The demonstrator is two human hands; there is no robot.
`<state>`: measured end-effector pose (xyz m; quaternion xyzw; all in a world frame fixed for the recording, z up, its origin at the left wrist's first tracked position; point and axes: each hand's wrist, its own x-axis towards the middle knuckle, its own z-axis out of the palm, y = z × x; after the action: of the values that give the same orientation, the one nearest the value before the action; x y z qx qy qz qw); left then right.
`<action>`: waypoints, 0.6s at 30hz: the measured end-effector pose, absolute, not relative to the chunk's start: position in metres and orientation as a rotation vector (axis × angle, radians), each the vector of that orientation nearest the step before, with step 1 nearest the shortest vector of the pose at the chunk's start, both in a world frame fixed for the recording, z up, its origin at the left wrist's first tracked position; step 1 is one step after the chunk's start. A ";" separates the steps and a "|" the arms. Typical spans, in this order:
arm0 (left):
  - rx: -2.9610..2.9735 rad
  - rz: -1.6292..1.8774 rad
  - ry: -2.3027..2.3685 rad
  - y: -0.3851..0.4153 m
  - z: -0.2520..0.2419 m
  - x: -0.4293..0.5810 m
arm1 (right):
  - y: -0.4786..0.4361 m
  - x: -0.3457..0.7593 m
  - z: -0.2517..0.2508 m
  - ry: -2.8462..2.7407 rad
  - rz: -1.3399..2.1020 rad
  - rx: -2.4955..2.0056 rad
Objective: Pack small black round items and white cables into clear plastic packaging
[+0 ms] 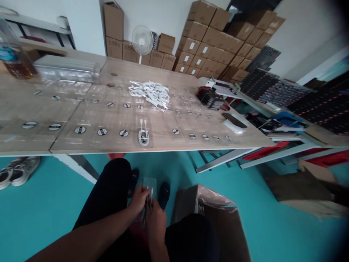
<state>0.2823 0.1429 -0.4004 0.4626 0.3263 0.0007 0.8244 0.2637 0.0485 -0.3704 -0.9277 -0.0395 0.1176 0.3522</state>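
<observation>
1. Far left: a plastic bottle (pixel 16 54) of amber liquid stands on the surface (pixel 163 150), beside a stack of clear plastic trays (pixel 65 69). Grey sneakers (pixel 19 171) lie below on the teal floor (pixel 40 218).
2. Centre: the left hand (pixel 140 200) and right hand (pixel 156 222) form a closed grip, pressed together and pinching a clear plastic pack (pixel 149 185) and a white cable (pixel 149 198). Both items sit within the grip, between the knees and below the surface's front edge.
3. Centre, ahead: clear packs (pixel 102 127) lie in rows on the surface. One holds a coiled cable (pixel 143 137). A heap of loose white cables (pixel 149 94) lies farther back.
4. Right: an open cardboard box (pixel 207 214) stands beside the right knee (pixel 193 236). Behind the surface stand a white fan (pixel 142 40) and stacked cardboard cartons (pixel 207 43).
5. Markings: the round black-and-white stickers (pixel 80 130) on the packs and the white carton labels (pixel 192 45) are too small to read.
</observation>
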 end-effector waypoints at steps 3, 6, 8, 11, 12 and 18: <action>0.952 0.029 0.632 0.145 -0.397 0.283 | 0.047 0.262 -0.368 -0.095 0.299 -2.422; 1.004 0.051 0.545 0.148 -0.392 0.283 | 0.041 0.262 -0.362 -0.094 0.204 -2.473; 1.041 0.060 0.511 0.149 -0.388 0.282 | 0.036 0.263 -0.359 -0.140 0.061 -2.487; 1.064 0.054 0.454 0.151 -0.382 0.280 | 0.029 0.268 -0.359 -0.111 0.019 -2.379; 1.066 0.042 0.440 0.151 -0.381 0.280 | 0.027 0.270 -0.361 -0.066 0.069 -2.334; 0.988 -0.033 0.455 0.153 -0.377 0.279 | 0.020 0.273 -0.369 0.029 0.261 -2.213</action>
<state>0.2787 0.1531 -0.3773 0.4700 0.2164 -0.0159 0.8556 0.2733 0.0204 -0.3690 -0.8914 0.0116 0.1049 0.4407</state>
